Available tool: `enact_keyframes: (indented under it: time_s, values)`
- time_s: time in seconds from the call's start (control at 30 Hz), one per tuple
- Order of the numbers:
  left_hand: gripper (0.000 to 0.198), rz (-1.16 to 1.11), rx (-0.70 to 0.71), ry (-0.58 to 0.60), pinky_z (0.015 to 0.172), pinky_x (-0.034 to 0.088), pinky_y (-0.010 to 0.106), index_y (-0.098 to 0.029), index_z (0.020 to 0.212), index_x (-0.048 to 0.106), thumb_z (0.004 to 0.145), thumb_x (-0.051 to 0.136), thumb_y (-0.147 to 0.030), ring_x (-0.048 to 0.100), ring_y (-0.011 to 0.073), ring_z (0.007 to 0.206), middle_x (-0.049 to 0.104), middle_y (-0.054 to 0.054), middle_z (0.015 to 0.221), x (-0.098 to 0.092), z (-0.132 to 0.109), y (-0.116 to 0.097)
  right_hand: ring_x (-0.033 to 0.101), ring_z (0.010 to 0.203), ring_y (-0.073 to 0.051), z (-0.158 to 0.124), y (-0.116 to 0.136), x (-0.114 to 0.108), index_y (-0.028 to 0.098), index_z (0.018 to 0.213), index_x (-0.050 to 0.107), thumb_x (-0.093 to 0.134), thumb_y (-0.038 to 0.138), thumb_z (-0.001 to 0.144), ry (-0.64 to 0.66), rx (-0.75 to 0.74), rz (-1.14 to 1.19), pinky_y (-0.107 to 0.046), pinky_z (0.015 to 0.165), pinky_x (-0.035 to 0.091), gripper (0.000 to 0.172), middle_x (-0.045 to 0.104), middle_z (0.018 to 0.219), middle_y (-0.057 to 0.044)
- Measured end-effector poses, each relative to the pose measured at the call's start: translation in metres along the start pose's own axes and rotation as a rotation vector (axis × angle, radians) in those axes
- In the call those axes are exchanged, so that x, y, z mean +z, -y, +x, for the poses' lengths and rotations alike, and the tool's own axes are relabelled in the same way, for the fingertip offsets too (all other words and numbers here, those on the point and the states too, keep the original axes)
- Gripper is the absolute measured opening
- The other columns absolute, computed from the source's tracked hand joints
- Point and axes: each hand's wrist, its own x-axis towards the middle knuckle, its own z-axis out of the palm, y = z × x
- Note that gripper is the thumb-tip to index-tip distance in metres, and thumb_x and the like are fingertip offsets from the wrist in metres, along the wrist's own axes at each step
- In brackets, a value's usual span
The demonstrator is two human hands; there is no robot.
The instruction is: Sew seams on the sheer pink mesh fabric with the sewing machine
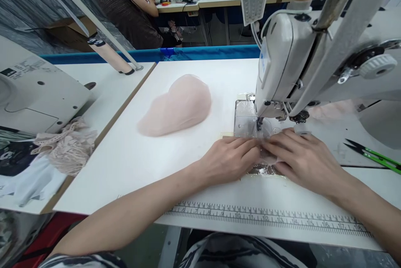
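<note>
A sheer pale piece of fabric (pixel 268 157) lies at the sewing machine (pixel 278 63), just in front of its presser foot (pixel 259 124). My left hand (pixel 233 157) is closed at the fabric's left edge, fingers curled and their tips partly hidden. From the right, my right hand (pixel 300 157) grips the same fabric between thumb and fingers, close to the needle area. Much of the fabric is covered by my hands. Left of the machine, a separate sheer pink fabric piece (pixel 184 107) rests flat on the white table (pixel 134 168).
Green-handled thread snips (pixel 372 155) lie at the right. A printed ruler (pixel 250 216) runs along the table's front edge. At the left are another machine (pixel 37 88) and bunched lace trim (pixel 67 145). A person (pixel 125 9) sits at a machine beyond the blue cloth edge (pixel 213 52).
</note>
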Motion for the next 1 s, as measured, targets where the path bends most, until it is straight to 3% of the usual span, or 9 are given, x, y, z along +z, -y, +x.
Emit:
enact_keyframes:
  time_s: [0.07, 0.13, 0.23, 0.37, 1.0]
  values:
    - [0.028, 0.030, -0.009, -0.002, 0.084, 0.057, 0.031, -0.008, 0.109, 0.061, 0.095, 0.047, -0.029, 0.065, 0.0192, 0.103, 0.066, 0.012, 0.118, 0.0018, -0.0008, -0.0012, 0.063, 0.098, -0.021, -0.0007, 0.0020, 0.0030, 0.016, 0.096, 0.070, 0.052, 0.011, 0.088, -0.057, -0.025, -0.018, -0.034, 0.077, 0.047, 0.020, 0.071, 0.105, -0.006]
    - [0.031, 0.073, 0.016, 0.013, 0.089, 0.055, 0.034, -0.007, 0.117, 0.059, 0.095, 0.047, -0.024, 0.062, 0.0216, 0.110, 0.065, 0.012, 0.119, 0.0032, -0.0023, -0.0016, 0.062, 0.104, -0.022, -0.0017, 0.0034, 0.0041, 0.016, 0.092, 0.070, 0.052, 0.007, 0.087, -0.087, -0.059, -0.019, -0.036, 0.082, 0.048, 0.021, 0.072, 0.104, -0.006]
    - [0.030, 0.108, 0.080, 0.058, 0.097, 0.051, 0.034, -0.006, 0.116, 0.061, 0.094, 0.043, -0.014, 0.060, 0.0206, 0.114, 0.065, 0.012, 0.119, 0.0031, -0.0044, -0.0010, 0.064, 0.105, -0.022, -0.0025, 0.0046, 0.0024, 0.015, 0.096, 0.070, 0.051, 0.006, 0.088, -0.087, -0.107, -0.012, -0.041, 0.093, 0.048, 0.023, 0.073, 0.103, -0.007]
    - [0.031, 0.113, 0.101, 0.090, 0.100, 0.049, 0.033, -0.006, 0.116, 0.062, 0.095, 0.041, -0.014, 0.061, 0.0194, 0.113, 0.063, 0.012, 0.121, -0.0001, -0.0047, 0.0000, 0.068, 0.096, -0.019, -0.0023, 0.0058, 0.0004, 0.018, 0.092, 0.071, 0.051, 0.004, 0.087, -0.081, -0.108, 0.007, -0.044, 0.099, 0.047, 0.025, 0.074, 0.098, -0.004]
    - [0.031, 0.097, 0.073, 0.084, 0.104, 0.045, 0.037, -0.009, 0.117, 0.062, 0.094, 0.044, -0.018, 0.059, 0.0191, 0.116, 0.064, 0.009, 0.121, 0.0040, -0.0031, 0.0073, 0.067, 0.099, -0.021, -0.0020, 0.0002, 0.0089, 0.015, 0.098, 0.071, 0.053, 0.005, 0.086, -0.083, -0.101, -0.005, -0.046, 0.101, 0.045, 0.024, 0.072, 0.104, -0.008]
